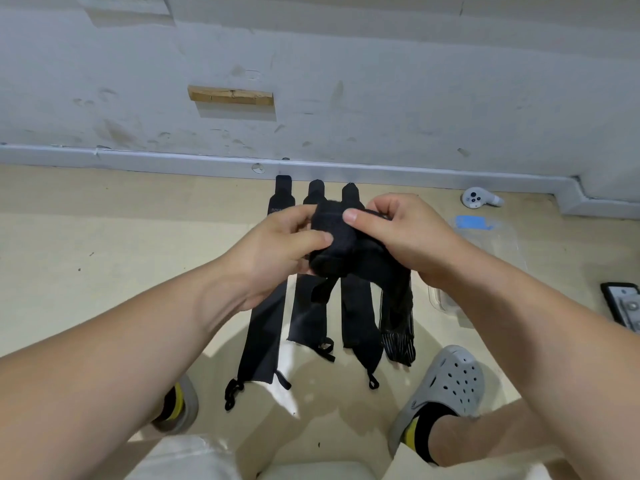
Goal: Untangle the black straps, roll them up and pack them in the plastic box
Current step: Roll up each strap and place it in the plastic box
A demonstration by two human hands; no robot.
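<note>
Black strap (pixel 341 242), partly wound into a thick roll, sits in the air between both hands above the floor. The left hand (pixel 277 244) grips the roll's left side, its thumb pressed across the front. The right hand (pixel 405 233) is clamped on the roll's right side, thumb laid over the top and fingers curled behind. The two hands are close together, with only the roll between them.

Directly below the roll, three more straps lie flat and side by side on the beige floor (pixel 104 271): the left strap (pixel 265 337), the middle strap (pixel 308 317) and the right strap (pixel 358 317), each ending in a thin loop at the near end. Their far ends show just beyond the roll, towards the baseboard (pixel 346 169). A mesh length with a striped end (pixel 398 337) runs down from under the right hand; whether it is the roll's loose tail I cannot tell.

Right of the roll stands the clear plastic box (pixel 502 251) with a blue label (pixel 472 223); no straps can be made out inside it. Beyond the box, right of the roll and near the baseboard, lies a white controller (pixel 479 198). Far right of the roll, at the frame's edge, lies a dark device (pixel 623 304). Below the roll on either side are grey clogs, the left clog (pixel 183 403) and the right clog (pixel 446 382). Above the roll, a wooden block (pixel 230 95) is fixed to the wall.
</note>
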